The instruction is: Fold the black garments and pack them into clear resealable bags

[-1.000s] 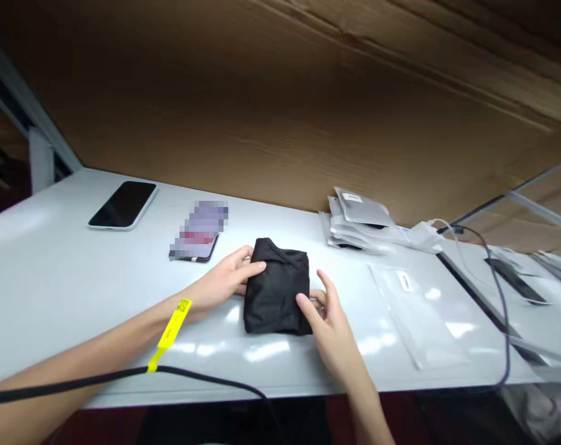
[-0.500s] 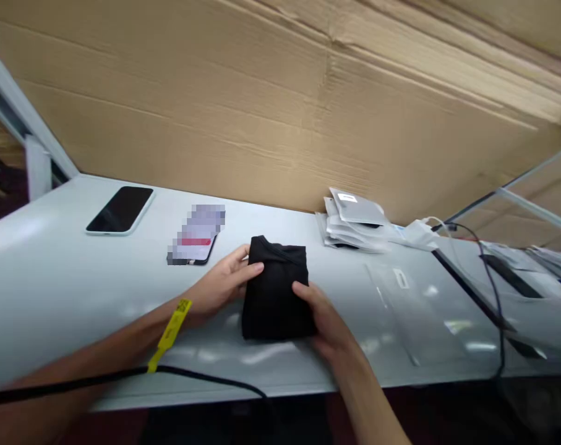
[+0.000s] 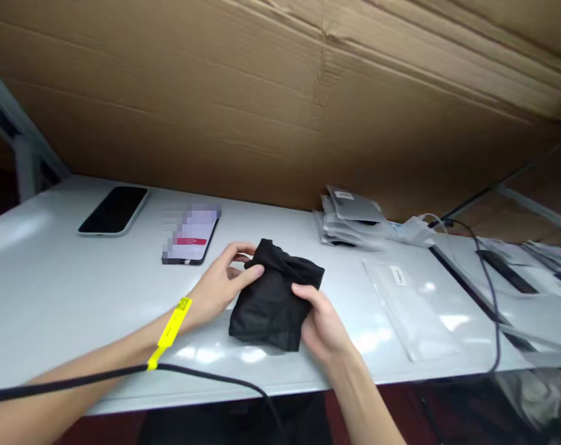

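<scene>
Cardboard wall (image 3: 261, 111) backs white table (image 3: 52, 296) bearing phone (image 3: 114, 210), bags (image 3: 352, 216).

One camera only — worn on the person's head, looking forward and down across the pale table (image 3: 52, 290) toward the cardboard wall (image 3: 261, 105) behind it. It sits close: both forearms enter from the bottom edge, the left hand (image 3: 219, 287) and right hand (image 3: 324, 321) near mid-frame. No second view shares the scene.

We see a folded black cloth bundle (image 3: 273, 296), soft and creased, tilted with its right side raised off the white table (image 3: 52, 290), its top edge bunched into folds.
</scene>
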Available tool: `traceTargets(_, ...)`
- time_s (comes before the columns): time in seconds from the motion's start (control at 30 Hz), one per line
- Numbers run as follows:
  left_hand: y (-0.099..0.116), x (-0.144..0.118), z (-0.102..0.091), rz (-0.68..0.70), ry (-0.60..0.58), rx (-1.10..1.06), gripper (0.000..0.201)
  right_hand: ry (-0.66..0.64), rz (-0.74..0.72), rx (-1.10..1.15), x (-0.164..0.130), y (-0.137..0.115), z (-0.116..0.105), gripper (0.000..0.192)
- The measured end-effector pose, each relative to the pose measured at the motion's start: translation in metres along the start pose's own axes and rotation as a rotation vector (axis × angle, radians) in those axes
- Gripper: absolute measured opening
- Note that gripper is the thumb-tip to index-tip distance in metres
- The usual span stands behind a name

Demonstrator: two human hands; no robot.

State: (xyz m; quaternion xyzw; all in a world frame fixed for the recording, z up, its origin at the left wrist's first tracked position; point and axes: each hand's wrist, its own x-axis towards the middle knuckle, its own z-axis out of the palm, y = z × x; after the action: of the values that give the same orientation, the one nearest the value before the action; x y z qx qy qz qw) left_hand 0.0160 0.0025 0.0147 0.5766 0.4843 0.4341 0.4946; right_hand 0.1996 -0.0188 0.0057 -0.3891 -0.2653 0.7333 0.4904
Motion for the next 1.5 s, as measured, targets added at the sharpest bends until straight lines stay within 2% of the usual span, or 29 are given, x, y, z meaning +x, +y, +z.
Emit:
traceTargets(0.1,0.002,-0.002,-0.002,-0.042,-0.127,-0.086,0.051,0.019,0.026,-0.007,-0.003,-0.003,0.003,0.028)
traceTargets(0.23,0.004,-0.007,-0.003,-0.178,-0.309,-0.137,0.052,0.002,-0.007,-0.17,-0.006,-0.003,0.008,0.034)
traceTargets(0.3,0.003,-0.008,-0.001,-0.247,-0.327,-0.152,0.05,0.019,-0.045,-0.285,-0.007,-0.003,0.008,0.035)
traceTargets(0.4,0.002,-0.007,0.001,-0.312,-0.275,-0.273,0.044,0.023,-0.161,-0.511,-0.013,-0.012,-0.003,0.035)
traceTargets(0.47,0.002,-0.006,0.001,-0.34,-0.238,-0.386,0.04,0.083,-0.286,-0.755,-0.018,-0.027,-0.023,0.035)
traceTargets(0.57,0.003,-0.005,0.0,-0.44,-0.18,-0.555,0.032,0.454,-0.517,-1.228,-0.027,-0.059,-0.069,0.039)
traceTargets(0.6,0.004,-0.004,0.0,-0.488,-0.167,-0.622,0.028,0.556,-0.55,-1.341,-0.029,-0.069,-0.087,0.04)
traceTargets(0.73,0.004,-0.001,-0.002,-0.635,-0.161,-0.88,0.022,0.729,-0.431,-1.411,-0.035,-0.099,-0.15,0.051)
traceTargets(0.8,0.004,0.0,-0.004,-0.689,-0.174,-0.935,0.026,0.773,-0.356,-1.445,-0.037,-0.104,-0.167,0.048)
traceTargets(0.87,0.005,0.001,-0.006,-0.738,-0.185,-0.941,0.027,0.77,-0.318,-1.459,-0.039,-0.104,-0.172,0.04)
traceTargets(0.93,0.007,0.001,-0.008,-0.78,-0.198,-0.931,0.025,0.744,-0.305,-1.457,-0.041,-0.099,-0.167,0.034)
traceTargets(1.0,0.01,-0.001,-0.009,-0.788,-0.224,-0.901,0.022,0.7,-0.301,-1.453,-0.043,-0.09,-0.153,0.032)
traceTargets(1.13,0.019,-0.009,-0.002,-0.812,-0.423,-0.8,0.029,0.48,-0.303,-1.35,-0.049,-0.056,-0.103,0.032)
traceTargets(1.2,0.025,-0.012,0.006,-0.768,-0.517,-0.743,0.03,0.379,-0.275,-1.28,-0.053,-0.039,-0.074,0.028)
traceTargets(1.3,0.033,-0.013,0.017,-0.624,-0.603,-0.63,0.026,0.247,-0.262,-1.128,-0.058,-0.025,-0.039,0.016)
traceTargets(1.4,0.037,-0.011,0.02,-0.586,-0.562,-0.447,0.027,0.288,-0.334,-1.062,-0.058,-0.026,-0.02,0.016)
traceTargets(1.5,0.035,-0.008,0.015,-0.615,-0.499,-0.34,0.028,0.326,-0.426,-1.083,-0.055,-0.03,-0.013,0.022)
